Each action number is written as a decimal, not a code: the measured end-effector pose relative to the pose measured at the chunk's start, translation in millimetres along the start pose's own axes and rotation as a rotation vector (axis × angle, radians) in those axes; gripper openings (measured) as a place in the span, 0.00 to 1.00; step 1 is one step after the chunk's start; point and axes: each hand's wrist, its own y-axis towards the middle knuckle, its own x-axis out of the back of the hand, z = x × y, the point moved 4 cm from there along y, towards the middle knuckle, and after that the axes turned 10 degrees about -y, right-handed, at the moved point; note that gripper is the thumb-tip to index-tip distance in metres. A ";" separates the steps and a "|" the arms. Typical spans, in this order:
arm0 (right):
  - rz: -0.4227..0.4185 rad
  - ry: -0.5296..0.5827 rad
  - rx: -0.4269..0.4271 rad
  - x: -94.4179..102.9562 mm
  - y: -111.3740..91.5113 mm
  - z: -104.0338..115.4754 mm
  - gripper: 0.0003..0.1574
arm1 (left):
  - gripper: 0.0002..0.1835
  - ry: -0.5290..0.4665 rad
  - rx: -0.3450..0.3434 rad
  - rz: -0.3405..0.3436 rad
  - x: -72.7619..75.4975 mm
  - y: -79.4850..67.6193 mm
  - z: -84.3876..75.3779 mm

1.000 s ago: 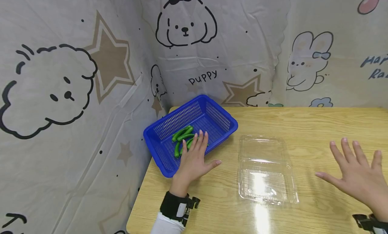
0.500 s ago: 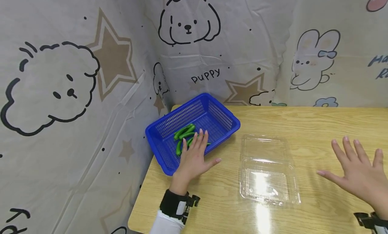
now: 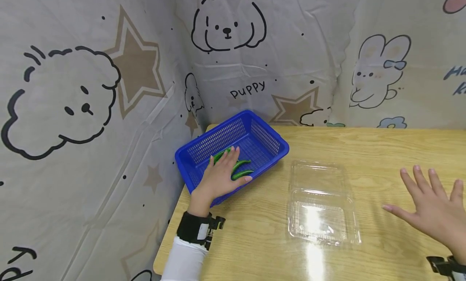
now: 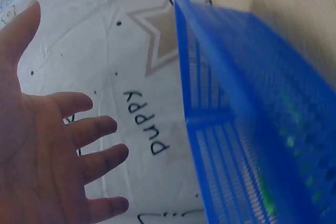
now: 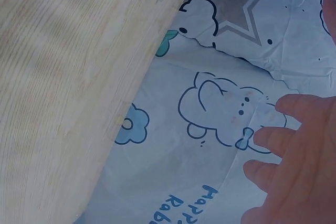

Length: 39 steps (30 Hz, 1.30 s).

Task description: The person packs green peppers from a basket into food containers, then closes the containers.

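Several green chili peppers (image 3: 241,164) lie in a blue plastic basket (image 3: 267,130) at the back left of the table. Over the basket's near side, my left hand (image 3: 218,179) hovers with spread fingers and hides part of the peppers. The left wrist view shows that hand (image 4: 52,153) apart from the basket (image 4: 252,61), holding nothing. On the right, my right hand (image 3: 433,212) is held above the table, fingers spread, nothing in it. Between the hands lies a clear plastic clamshell box (image 3: 320,220), its lid folded back away from me.
The wooden table (image 3: 378,151) meets a printed cloth (image 3: 309,50) behind it and another along the left side. The basket's back left corner is close to that cloth. Bare wood (image 5: 68,77) fills the left of the right wrist view.
My left hand has moved left and slightly forward over the basket, uncovering peppers on the right and covering others on the left. The right hand has hardly moved; the view has shifted slightly.
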 end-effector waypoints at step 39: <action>0.382 0.821 -0.001 -60.3 29.9 8.8 0.44 | 0.45 -0.090 0.251 0.150 20.4 50.2 80.4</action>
